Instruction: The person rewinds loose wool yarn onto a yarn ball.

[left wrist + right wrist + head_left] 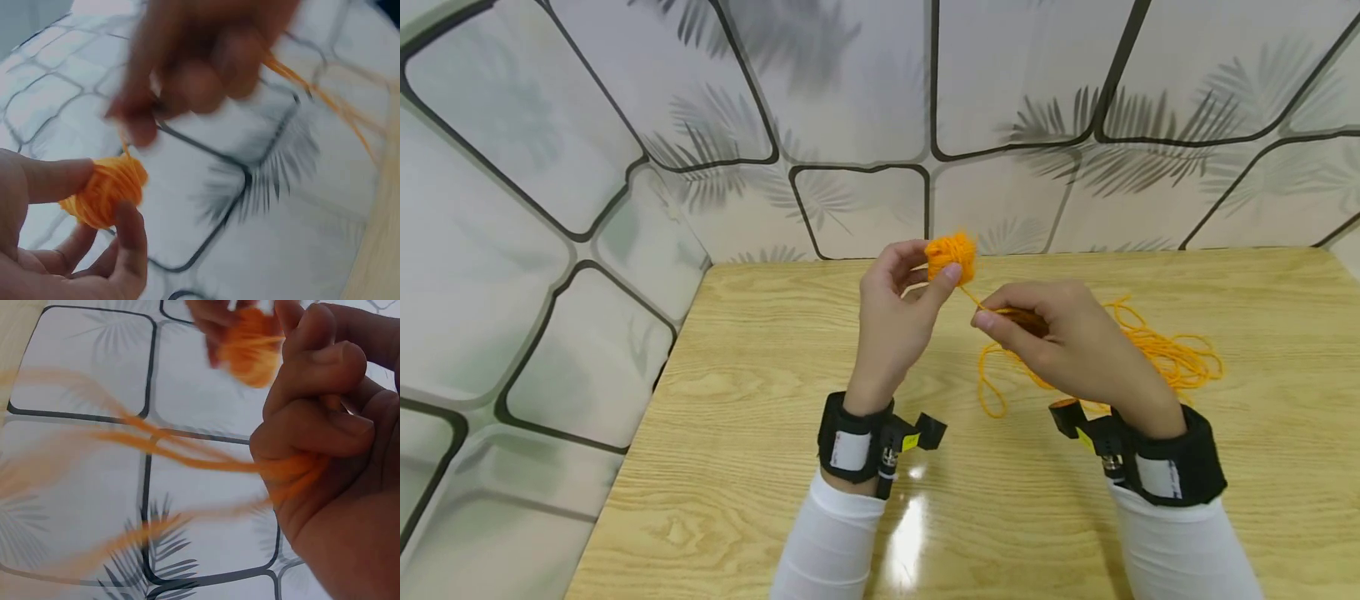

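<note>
My left hand [895, 308] holds a small ball of orange yarn [953, 257] between thumb and fingers, raised over the back of the table. From the ball a short strand [970, 295] runs to my right hand [1060, 333], whose thumb and forefinger pinch it. More yarn passes through the curled fingers of that hand, and in the right wrist view several strands [206, 464] trail out of them. In the left wrist view the wound ball [109, 190] sits between thumb and fingertips, with the blurred right hand above it.
A loose tangle of orange yarn [1180, 358] lies on the wooden table [737, 467] behind and right of the right hand. One loop [992, 392] spreads toward the middle. Walls with a stone-and-leaf pattern [865, 208] border the table at the back and left.
</note>
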Tool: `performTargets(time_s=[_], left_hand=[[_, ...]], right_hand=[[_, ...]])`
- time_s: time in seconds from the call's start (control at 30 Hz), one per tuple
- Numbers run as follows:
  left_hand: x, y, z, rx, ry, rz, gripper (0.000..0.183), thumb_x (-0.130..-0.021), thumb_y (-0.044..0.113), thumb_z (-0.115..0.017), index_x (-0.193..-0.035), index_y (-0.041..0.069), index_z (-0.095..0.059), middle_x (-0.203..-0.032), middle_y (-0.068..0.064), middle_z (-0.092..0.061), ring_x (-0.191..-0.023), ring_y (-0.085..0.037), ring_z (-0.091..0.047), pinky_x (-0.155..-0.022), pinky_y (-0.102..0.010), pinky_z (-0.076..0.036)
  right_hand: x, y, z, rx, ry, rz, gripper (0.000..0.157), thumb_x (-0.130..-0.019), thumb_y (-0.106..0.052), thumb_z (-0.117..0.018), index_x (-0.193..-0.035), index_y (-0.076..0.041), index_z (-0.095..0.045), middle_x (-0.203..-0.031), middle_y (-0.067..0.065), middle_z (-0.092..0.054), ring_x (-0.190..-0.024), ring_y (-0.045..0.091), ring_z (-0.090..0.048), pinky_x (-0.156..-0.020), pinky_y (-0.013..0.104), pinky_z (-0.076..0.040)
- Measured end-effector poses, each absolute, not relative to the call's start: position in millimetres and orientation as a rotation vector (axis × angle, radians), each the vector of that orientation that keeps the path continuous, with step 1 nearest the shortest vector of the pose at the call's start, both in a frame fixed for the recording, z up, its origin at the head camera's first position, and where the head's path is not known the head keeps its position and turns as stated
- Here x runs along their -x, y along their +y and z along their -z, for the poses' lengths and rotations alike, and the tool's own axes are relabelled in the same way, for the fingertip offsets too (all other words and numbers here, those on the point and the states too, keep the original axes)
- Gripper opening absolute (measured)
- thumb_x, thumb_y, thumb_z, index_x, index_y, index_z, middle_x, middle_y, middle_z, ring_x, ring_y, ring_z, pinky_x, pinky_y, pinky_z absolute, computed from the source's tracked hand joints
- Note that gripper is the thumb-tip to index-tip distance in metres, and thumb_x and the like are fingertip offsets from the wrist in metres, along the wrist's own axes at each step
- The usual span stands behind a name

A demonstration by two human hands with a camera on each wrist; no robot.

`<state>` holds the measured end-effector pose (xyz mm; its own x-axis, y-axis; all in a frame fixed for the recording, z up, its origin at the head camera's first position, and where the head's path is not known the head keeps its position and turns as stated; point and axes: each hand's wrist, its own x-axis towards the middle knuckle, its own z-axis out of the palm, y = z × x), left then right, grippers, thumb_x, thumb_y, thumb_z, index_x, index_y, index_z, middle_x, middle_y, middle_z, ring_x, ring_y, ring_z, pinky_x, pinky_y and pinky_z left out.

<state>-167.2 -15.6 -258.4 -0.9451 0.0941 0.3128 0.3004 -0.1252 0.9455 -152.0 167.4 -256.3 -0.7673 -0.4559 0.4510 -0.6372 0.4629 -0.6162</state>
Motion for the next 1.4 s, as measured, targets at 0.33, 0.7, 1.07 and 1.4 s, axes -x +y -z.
performTargets(time_s=[0.33,0.7,1.07,1.4], left_hand=[[170,-27,264,0.942,-2.2,2.381,0.031,-0.09,0.012,-0.057,-0.119,0.001,-0.053,-0.109,-0.012,-0.06,-0.098,-0.023,-0.058,-0.085,-0.038,-0.047],[172,-24,268,0.82,-1.442,2.943,0.039,-0.086,0.018,-0.064,-0.117,0.0,-0.05,-0.115,-0.014,-0.05,-0.102,-0.023,-0.052,-0.099,-0.042,-0.037],[176,-18,272,0.525,-2.083,2.148,0.034,-0.085,0.017,-0.064,-0.114,0.002,-0.053,-0.109,-0.012,-0.054,-0.092,-0.024,-0.059,-0.077,-0.033,-0.051],[169,-26,265,1.025,-1.772,2.907,0.041,-0.088,0.007,-0.059,-0.125,-0.005,-0.045,-0.119,-0.02,-0.05,-0.101,-0.026,-0.056,-0.089,-0.049,-0.044]], right_hand=[[159,176,255,-0.663,-2.315,-1.257,0.008,-0.09,-0.013,-0.058,-0.091,-0.01,-0.066,-0.069,-0.002,-0.052,-0.051,0.01,-0.037,-0.044,0.024,-0.03],[161,163,267,-0.94,-2.495,-1.328,0.01,-0.094,-0.02,-0.052,-0.094,-0.019,-0.062,-0.07,-0.006,-0.055,-0.048,0.01,-0.04,-0.043,0.025,-0.036],[148,171,252,-0.84,-2.412,-1.289,0.012,-0.089,-0.013,-0.058,-0.092,-0.022,-0.065,-0.071,-0.008,-0.054,-0.054,0.009,-0.045,-0.049,0.023,-0.039],[161,173,260,-0.736,-2.298,-1.38,0.008,-0.091,-0.01,-0.054,-0.091,-0.008,-0.063,-0.064,0.0,-0.05,-0.05,0.011,-0.043,-0.042,0.024,-0.036]])
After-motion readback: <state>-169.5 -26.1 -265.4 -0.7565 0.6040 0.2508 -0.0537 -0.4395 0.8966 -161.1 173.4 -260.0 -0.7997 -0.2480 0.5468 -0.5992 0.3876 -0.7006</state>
